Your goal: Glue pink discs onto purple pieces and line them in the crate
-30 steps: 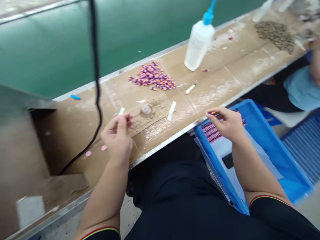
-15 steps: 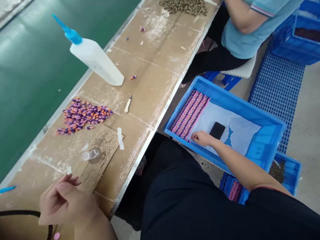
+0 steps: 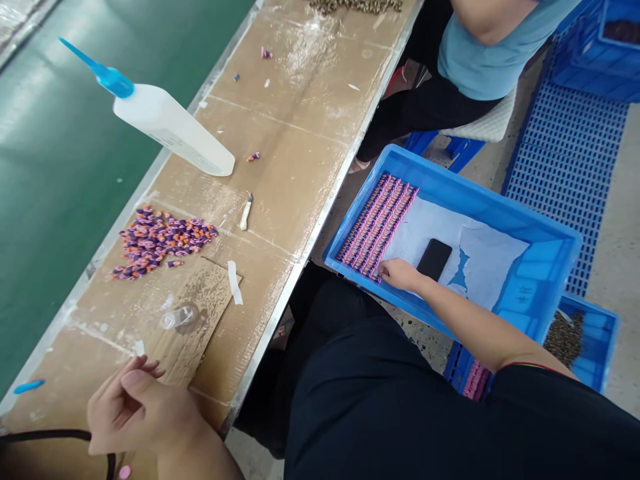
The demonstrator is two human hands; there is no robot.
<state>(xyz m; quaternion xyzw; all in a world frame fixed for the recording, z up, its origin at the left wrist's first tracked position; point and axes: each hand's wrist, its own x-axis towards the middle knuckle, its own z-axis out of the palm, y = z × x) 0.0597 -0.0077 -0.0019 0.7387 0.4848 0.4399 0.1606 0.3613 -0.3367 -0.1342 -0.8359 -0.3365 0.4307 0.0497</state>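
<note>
My right hand [image 3: 397, 273] reaches into a blue plastic crate [image 3: 480, 187], its fingers pinched together at the near end of the rows of small pink, purple and orange pieces [image 3: 377, 223]. Whatever sits between those fingertips is too small to make out. Over the table's near end, my left hand [image 3: 133, 403] hovers with loosely bent fingers and nothing visible in it. Just beyond it lie a piece of cardboard [image 3: 207, 313] and a small clear cup [image 3: 175, 318]. A loose pile of the same coloured pieces [image 3: 163, 240] is farther up the table.
A white bottle with a blue nozzle [image 3: 170, 127] leans over the table's far edge. A phone [image 3: 434, 259] rests on white paper in the crate. Another person [image 3: 480, 67] sits beyond on a stool. A lower blue bin [image 3: 595, 340] stands at right.
The view has shifted slightly. My right hand stays at the near end of the rows, its fingers drawn in a little more. My left hand keeps much the same pose.
</note>
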